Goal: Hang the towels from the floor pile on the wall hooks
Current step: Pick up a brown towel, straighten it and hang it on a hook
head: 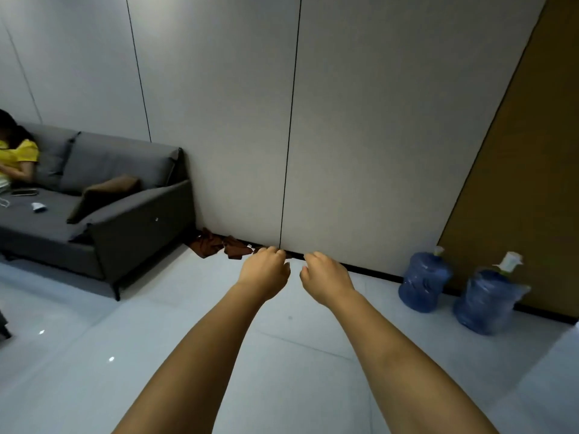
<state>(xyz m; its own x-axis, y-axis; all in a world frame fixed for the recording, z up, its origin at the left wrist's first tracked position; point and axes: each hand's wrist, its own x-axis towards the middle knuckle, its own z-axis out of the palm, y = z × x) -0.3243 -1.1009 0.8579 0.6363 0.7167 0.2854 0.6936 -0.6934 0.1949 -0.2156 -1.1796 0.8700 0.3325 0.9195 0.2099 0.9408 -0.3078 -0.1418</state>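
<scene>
- Two bare arms stretched forward from the bottom of the frame, left hand point(264, 272) and right hand point(324, 275) side by side at centre, a narrow gap between them.
- Both hands with fingers curled loosely inward, thumbs tucked toward each other, holding nothing.
- Towels point(219, 244) in a low pile on the floor point(175, 324), just up and left of the left hand in the frame, against the foot of the wall point(235, 120) and beside the end of the sofa point(125, 220).
- Pile apart from both hands; knuckles of the left hand overlapping its right edge in the picture only.
- Towels rust-brown, crumpled and bunched, a small white tag showing near the right end.
- Number of towels in the pile not clear.
- Grey sofa at left of frame, brown cushion point(106, 195) leaning on its seat, a seated person point(17, 158) in a yellow top at the far left edge.
- Two blue water jugs point(454, 286) on the floor at lower right, standing against the wall near a tan door panel point(532, 183).
- Pale grey wall panels with thin dark seams filling the upper frame.
</scene>
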